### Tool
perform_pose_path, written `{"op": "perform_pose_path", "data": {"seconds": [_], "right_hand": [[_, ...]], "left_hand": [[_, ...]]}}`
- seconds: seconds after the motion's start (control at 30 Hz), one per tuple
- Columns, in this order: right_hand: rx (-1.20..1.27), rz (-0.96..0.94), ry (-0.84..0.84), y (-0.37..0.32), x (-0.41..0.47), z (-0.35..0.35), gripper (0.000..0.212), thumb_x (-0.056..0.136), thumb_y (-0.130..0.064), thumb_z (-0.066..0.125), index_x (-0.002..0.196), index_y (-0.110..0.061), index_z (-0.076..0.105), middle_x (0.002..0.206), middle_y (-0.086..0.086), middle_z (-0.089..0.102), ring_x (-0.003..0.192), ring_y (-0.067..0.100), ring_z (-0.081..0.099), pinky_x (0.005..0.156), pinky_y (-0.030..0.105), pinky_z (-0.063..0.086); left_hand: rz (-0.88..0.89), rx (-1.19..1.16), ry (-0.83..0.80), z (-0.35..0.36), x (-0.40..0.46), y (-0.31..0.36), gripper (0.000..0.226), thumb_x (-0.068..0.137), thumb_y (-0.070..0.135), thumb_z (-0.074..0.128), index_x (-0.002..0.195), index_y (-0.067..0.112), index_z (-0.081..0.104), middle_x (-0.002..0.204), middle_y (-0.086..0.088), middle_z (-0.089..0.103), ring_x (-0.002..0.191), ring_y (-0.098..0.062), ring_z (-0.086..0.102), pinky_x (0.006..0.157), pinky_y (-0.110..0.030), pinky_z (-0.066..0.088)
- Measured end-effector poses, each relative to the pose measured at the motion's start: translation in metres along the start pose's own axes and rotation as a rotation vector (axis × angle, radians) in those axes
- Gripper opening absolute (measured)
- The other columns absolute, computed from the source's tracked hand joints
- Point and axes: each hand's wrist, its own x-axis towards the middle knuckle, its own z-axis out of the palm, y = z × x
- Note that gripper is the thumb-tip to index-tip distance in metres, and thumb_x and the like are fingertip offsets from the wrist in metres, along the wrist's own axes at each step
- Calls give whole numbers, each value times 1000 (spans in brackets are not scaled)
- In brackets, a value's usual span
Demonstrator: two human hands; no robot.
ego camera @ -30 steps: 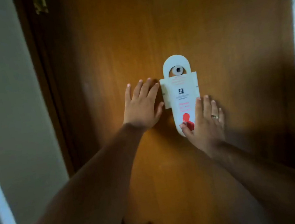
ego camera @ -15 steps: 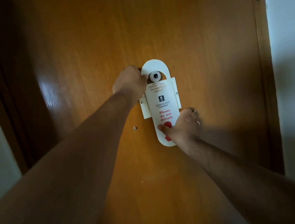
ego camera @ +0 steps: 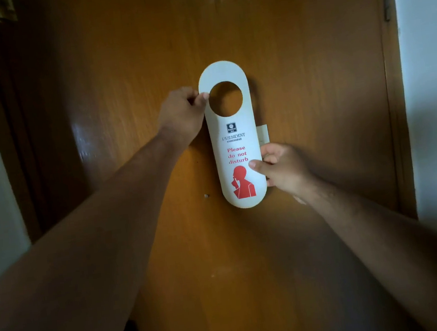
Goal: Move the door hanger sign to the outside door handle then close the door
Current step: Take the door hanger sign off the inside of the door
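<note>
A white door hanger sign point(ego camera: 232, 131) with red "Please do not disturb" text and a red figure is held upright in front of the wooden door point(ego camera: 313, 100). Its round hole shows only bare door wood; no peg passes through it. My left hand point(ego camera: 181, 115) pinches the sign's upper left edge beside the hole. My right hand point(ego camera: 280, 166) grips the lower right edge, thumb on the front. A second white card point(ego camera: 263, 134) peeks out behind the sign on the right. No door handle is visible.
The dark door frame point(ego camera: 2, 121) runs down the left, with pale wall beyond it. A white wall point(ego camera: 431, 86) borders the door on the right. A small screw or hole point(ego camera: 206, 195) marks the door left of the sign's bottom.
The sign has come off the round peg it hung on and is nearer to me. My left hand moved from the door to the sign's top edge; the peg is no longer visible.
</note>
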Motion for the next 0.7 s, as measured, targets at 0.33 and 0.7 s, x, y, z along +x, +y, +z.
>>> {"op": "perform_pose_path", "data": {"seconds": [0.33, 0.7], "right_hand": [[79, 92, -258, 24, -37, 45, 14, 88, -20, 68, 100, -12, 65, 102, 2, 75, 91, 17, 73, 71, 36, 61], [175, 211, -517, 88, -121, 134, 4, 87, -21, 70, 90, -18, 68, 101, -4, 76, 91, 17, 73, 73, 42, 62]], "left_hand": [[-261, -379, -43, -19, -75, -54, 12, 99, 28, 55, 94, 17, 58, 101, -4, 70, 91, -21, 71, 68, -32, 62], [-527, -235, -31, -53, -214, -123, 14, 96, 27, 59, 102, 15, 63, 99, 2, 73, 84, -11, 74, 65, -27, 61]]}}
